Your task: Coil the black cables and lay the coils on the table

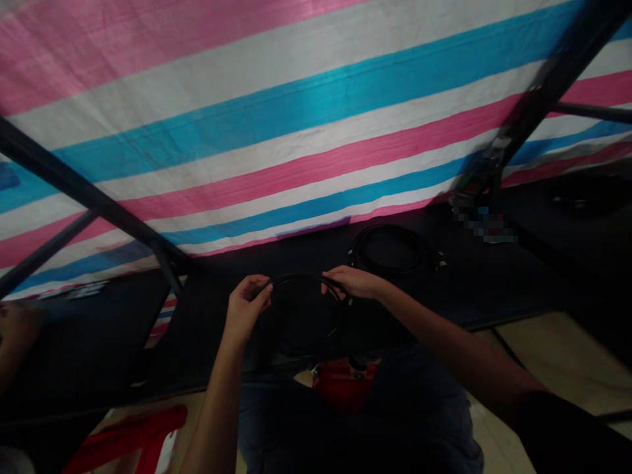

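Between my two hands hangs a coiled black cable [297, 276], its loop held over the near edge of the black table. My left hand [250, 299] pinches the coil at its upper left. With thumb and fingers, my right hand [348, 282] grips the same coil at the upper right, where a small connector end shows by the fingers. The lower part of the loop is dark and hard to make out. Just beyond my right hand, a second coiled black cable [390, 249] lies flat on the table, with metal plugs at its sides.
The black table [217, 329] runs across, backed by a striped plastic sheet [296, 151]. Dark metal posts [89, 197] stand at left and right. Another person's hand [20, 326] is at the far left. A red stool [133, 438] stands below. Small items lie back right.
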### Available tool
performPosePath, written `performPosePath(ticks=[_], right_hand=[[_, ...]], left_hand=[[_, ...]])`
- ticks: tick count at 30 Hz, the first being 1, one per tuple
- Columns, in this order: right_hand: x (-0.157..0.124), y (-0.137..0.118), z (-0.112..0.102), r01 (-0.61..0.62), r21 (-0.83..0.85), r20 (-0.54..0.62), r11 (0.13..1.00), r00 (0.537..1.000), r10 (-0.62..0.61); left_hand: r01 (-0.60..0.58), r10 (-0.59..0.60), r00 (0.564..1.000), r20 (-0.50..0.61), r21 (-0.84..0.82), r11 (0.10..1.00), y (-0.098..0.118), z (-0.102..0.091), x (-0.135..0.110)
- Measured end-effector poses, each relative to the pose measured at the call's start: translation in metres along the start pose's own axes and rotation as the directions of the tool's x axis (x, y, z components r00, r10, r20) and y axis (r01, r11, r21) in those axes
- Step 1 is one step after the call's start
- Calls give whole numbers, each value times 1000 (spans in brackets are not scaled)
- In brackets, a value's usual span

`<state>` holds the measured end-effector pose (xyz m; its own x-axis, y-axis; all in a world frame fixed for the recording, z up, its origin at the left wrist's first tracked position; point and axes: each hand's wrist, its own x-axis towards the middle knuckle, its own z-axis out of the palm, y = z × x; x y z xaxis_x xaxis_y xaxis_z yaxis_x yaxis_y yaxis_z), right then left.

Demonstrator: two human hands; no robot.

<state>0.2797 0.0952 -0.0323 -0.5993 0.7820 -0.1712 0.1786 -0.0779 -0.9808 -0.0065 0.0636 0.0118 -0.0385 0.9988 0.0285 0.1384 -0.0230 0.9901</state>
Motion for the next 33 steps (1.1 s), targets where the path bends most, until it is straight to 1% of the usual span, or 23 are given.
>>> performPosePath(ticks=[2,4,5,7,9,10,11,12,13,15,17,18,19,21,23,24,25,26,27,29,31,32,33], right_hand=[[-12,-3,-13,-4,-77,8,997,1000,5],[-24,-6,-30,-17,-240,13,971,1000,21],[-29,-8,-38,-29,-346,-5,938,1000,30],[-38,-10,-52,-67,-561,-81,825,996,26],[-45,-12,-61,-115,-733,-166,670,986,-12],[-48,-13,-64,-133,-789,-196,600,980,-41],[-51,-16,-65,-140,-822,-214,551,974,-72],[-54,-19,-67,-139,-834,-228,533,968,-104],[-58,-23,-67,-133,-825,-241,549,962,-130],[-65,-35,-68,-116,-742,-257,660,959,-120],[-73,-48,-69,-137,-603,-239,786,971,-15],[-76,-54,-70,-155,-552,-213,819,976,42],[-79,-58,-72,-172,-538,-186,826,979,83],[-83,-59,-76,-193,-607,-171,771,979,110],[-85,-54,-81,-226,-703,-210,675,972,107],[-87,-49,-82,-245,-729,-240,639,966,96],[-88,-45,-82,-259,-737,-269,624,960,80],[-89,-41,-80,-262,-728,-284,633,956,70],[-90,-39,-77,-254,-705,-283,662,957,66],[-93,-42,-64,-214,-627,-241,749,968,75],[-94,-50,-48,-171,-550,-176,818,981,86],[-94,-55,-40,-150,-542,-157,827,985,76],[-94,-59,-35,-137,-563,-152,815,987,61]], left_hand=[[35,-36,996,76,9,999,3,0,3],[48,-59,988,144,75,996,6,-2,5],[41,-63,984,169,132,990,7,-2,7],[-13,-48,975,219,269,963,9,-2,9],[-93,-18,960,279,378,921,9,1,11],[-128,1,954,299,404,906,9,3,11],[-150,20,953,303,412,899,8,6,12],[-157,37,957,289,407,900,8,8,11],[-157,55,964,260,392,906,7,10,11],[-152,85,976,202,346,926,7,14,9],[-157,104,977,189,293,943,9,15,7],[-165,112,973,200,271,948,10,15,5],[-173,119,969,215,254,952,12,14,3],[-184,123,961,248,238,954,16,12,0],[-185,110,951,290,246,951,20,8,-3],[-181,98,947,304,255,950,22,7,-5],[-172,86,947,309,262,950,24,7,-6],[-161,75,949,307,265,951,26,8,-8],[-152,67,950,306,263,953,28,9,-9],[-143,56,947,317,261,955,33,15,-12],[-167,63,932,356,270,948,39,24,-14],[-186,72,923,377,277,943,42,27,-15],[-206,79,913,401,284,937,45,30,-17]])
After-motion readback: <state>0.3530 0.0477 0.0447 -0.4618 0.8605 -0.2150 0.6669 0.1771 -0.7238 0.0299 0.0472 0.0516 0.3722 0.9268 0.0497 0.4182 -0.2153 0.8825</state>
